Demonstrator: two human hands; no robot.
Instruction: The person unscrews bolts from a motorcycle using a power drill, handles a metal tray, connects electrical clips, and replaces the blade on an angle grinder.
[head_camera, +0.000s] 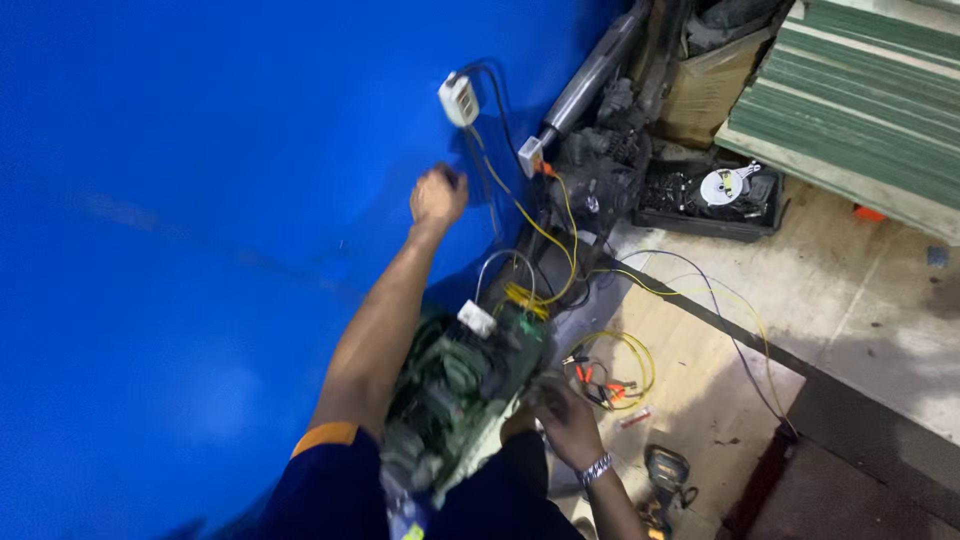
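My left hand (438, 196) reaches up against the blue wall (200, 200), fingers closed around a small dark object (453, 178). It is just below a white socket box (459, 99) with black and yellow wires (541, 233) hanging from it. My right hand (565, 418), with a metal watch on the wrist, grips the right edge of a green circuit board (460, 385). The board is tilted against my lap and blurred. A white connector (477, 318) sits at its top.
Red clip leads with yellow wire (603, 384) lie on the floor right of the board. A yellow-black meter (666, 470) lies lower right. A black tray of parts (705, 196), a cardboard box (705, 92) and green corrugated sheets (860, 95) fill the upper right.
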